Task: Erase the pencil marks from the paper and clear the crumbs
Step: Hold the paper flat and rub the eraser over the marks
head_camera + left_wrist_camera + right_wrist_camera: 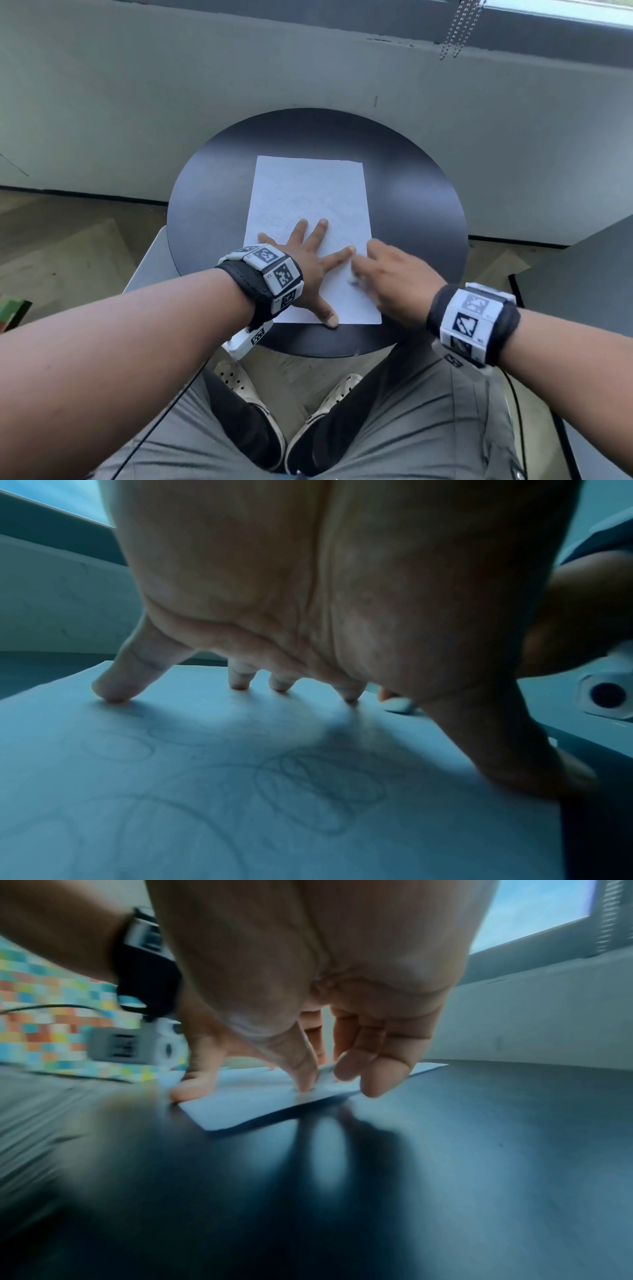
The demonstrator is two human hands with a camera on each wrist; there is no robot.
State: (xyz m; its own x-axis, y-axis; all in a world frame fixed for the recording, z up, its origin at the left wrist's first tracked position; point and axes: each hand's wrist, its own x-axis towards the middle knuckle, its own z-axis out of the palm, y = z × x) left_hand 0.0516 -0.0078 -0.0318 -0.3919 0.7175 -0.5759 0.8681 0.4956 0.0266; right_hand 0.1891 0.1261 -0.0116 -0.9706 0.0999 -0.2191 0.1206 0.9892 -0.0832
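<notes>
On the round black table (428,205), a white sheet of paper (308,185) is lying near the middle, its long sides running from the near edge toward the far edge. Faint looping pencil marks (308,785) are showing across the sheet. The left hand (305,263) is pressing flat on the paper's near left part, fingers straight and spread, the thumb lying at the sheet's near edge. The right hand (394,274) is working at the paper's right edge, its thumb and fingers curling round a small white eraser (353,278) that is touching the sheet just beside the left index finger. The right hand is looking blurred. Grey wall is standing beyond the table's far edge.
</notes>
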